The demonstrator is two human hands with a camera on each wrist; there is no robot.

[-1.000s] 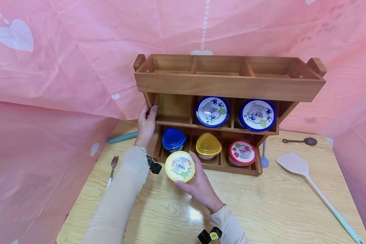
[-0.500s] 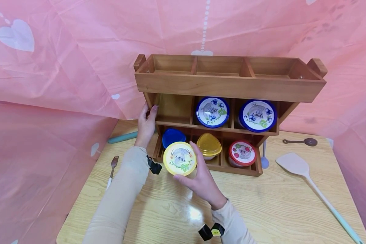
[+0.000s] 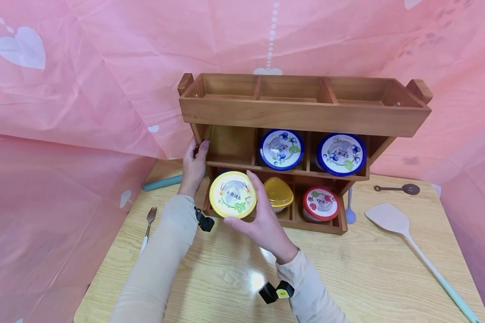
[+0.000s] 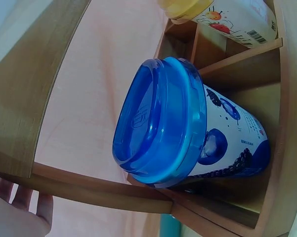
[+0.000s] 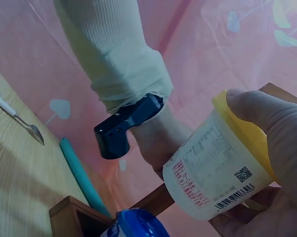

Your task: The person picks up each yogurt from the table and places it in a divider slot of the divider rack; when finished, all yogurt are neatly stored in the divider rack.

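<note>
My right hand point(image 3: 264, 226) grips a yellow-lidded pudding cup point(image 3: 232, 195) in front of the wooden rack's point(image 3: 303, 114) lower left. In the right wrist view, thumb and fingers wrap the cup's point(image 5: 215, 173) lid and side, and its printed label shows. My left hand point(image 3: 193, 168) holds the left upright of the rack, thumb in front. The middle-left compartment has no cup. Below it, a blue-lidded cup point(image 4: 163, 118) sits in the bottom row, almost hidden in the head view by the held cup.
Two blueberry cups point(image 3: 281, 150) fill the middle row's other compartments. A yellow cup point(image 3: 278, 193) and a red cup point(image 3: 321, 203) stand in the bottom row. A fork point(image 3: 150, 220) lies left; a spatula point(image 3: 388, 217) and a dark spoon point(image 3: 408, 189) lie right.
My right hand has raised the yellow-lidded cup up and slightly left towards the rack, so it now covers the blue-lidded one. My left hand has stayed on the upright.
</note>
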